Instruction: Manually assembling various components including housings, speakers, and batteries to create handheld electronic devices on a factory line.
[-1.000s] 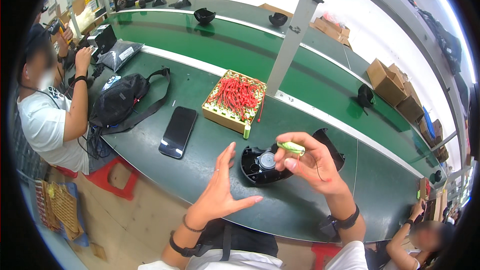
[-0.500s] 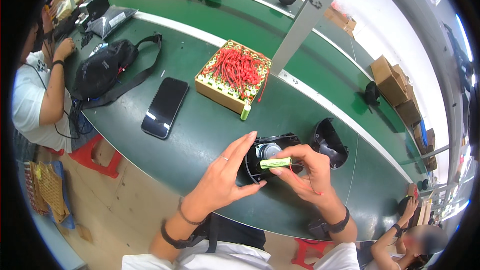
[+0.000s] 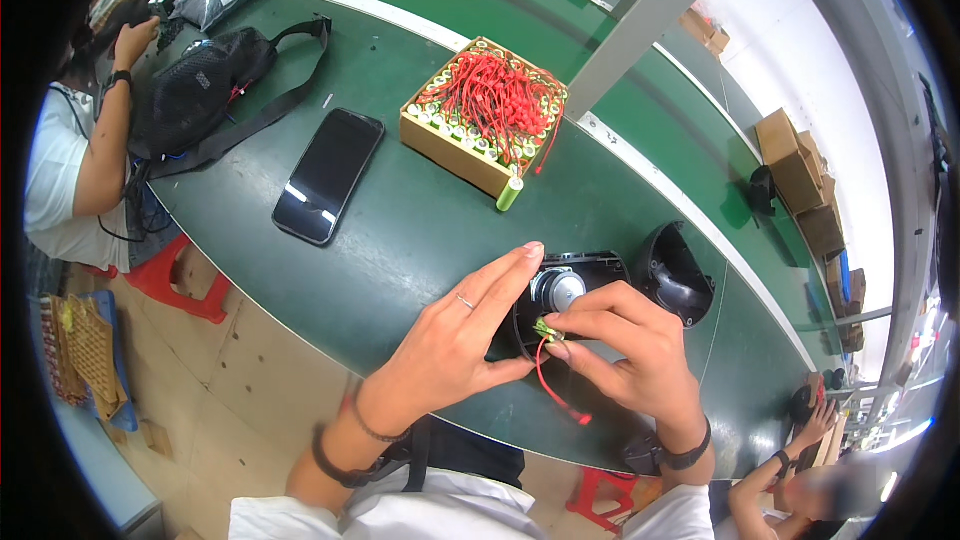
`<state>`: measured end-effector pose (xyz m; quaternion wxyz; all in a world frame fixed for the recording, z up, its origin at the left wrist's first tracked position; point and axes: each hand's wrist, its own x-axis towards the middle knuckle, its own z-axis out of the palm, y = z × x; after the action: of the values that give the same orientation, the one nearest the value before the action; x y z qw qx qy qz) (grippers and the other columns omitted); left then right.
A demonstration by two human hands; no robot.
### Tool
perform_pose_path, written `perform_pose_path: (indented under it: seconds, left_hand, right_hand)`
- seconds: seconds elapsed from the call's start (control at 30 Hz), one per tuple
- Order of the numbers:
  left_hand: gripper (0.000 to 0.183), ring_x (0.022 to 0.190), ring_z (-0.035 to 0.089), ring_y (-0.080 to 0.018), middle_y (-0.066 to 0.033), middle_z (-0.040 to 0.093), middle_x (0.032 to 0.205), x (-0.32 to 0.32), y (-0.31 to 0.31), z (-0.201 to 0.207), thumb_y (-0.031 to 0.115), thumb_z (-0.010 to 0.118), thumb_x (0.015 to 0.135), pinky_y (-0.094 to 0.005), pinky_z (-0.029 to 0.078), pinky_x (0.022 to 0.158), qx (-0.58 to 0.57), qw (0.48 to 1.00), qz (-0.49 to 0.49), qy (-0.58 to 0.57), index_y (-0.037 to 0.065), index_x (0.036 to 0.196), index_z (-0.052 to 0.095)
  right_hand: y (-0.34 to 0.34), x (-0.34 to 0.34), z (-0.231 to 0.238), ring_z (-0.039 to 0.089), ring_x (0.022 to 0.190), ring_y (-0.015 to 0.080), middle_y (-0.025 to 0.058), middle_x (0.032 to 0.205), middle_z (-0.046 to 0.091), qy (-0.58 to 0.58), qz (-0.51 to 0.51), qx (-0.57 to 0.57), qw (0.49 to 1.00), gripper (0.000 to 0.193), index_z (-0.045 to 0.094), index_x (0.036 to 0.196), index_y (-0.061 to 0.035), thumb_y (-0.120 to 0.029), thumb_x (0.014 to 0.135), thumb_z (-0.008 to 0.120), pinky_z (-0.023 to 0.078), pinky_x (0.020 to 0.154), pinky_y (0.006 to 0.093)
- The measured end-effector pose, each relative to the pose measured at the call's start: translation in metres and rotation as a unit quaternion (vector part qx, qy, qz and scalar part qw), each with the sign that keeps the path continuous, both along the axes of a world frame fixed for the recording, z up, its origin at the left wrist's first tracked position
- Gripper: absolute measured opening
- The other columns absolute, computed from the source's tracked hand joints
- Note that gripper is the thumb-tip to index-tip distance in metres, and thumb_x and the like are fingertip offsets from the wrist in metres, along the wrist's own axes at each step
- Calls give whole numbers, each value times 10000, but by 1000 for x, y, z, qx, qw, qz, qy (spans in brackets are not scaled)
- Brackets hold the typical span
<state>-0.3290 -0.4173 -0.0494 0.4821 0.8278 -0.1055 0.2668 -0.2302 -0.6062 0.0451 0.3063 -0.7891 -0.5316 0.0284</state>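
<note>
A black plastic housing half (image 3: 597, 268) lies open side up on the table, with a round silver-grey speaker (image 3: 562, 290) inside. My left hand (image 3: 455, 335) spans the housing's left end, fingertips at its far edge and thumb at its near edge. Between the thumb and fingers of my right hand (image 3: 635, 345) is a green cylindrical battery (image 3: 546, 329), tilted end-down over the near part of the housing. A red wire (image 3: 545, 380) with a small red plug hangs from the battery. Fingers hide part of the battery and housing.
A cardboard box (image 3: 452, 158) of green batteries with red wires stands beyond my hands, one battery (image 3: 510, 193) upright beside it. Another black shell (image 3: 680, 275) lies right. A phone (image 3: 330, 177) and black bag (image 3: 195, 95) lie left. Co-workers sit at both sides.
My right hand has turned the battery from lying level to end-down and lowered it toward the housing. The red wire now hangs on the near side. The view has shifted slightly.
</note>
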Motion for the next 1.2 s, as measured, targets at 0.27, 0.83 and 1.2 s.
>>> perform_pose_path:
  seconds: [0.27,0.83,1.2]
  left_hand:
    - [1001,1376,571,-353,-217,527,1548,-1,0,2,123,917,687,-418,512,1120,3,1000,-1,9,-68,1548,444]
    - [1087,1374,589,-369,-234,501,1577,-2,1,1,81,922,650,-395,555,1075,3,1000,-14,23,-61,1584,385]
    - [1021,1365,603,-379,-258,522,1552,-1,5,-1,87,911,672,-403,567,1064,10,1000,-19,4,-96,1548,421]
  right_hand:
    - [-6,4,-1,708,816,249,76,1041,771,8,25,30,999,259,795,1049,-47,-21,796,848,573,704,347]
    - [-4,8,-14,692,823,246,78,1012,760,1,43,54,998,258,787,999,-35,-6,757,872,573,682,329]
    - [2,12,-22,595,863,258,68,1032,678,-20,33,38,999,181,801,871,-93,-71,731,913,494,743,361]
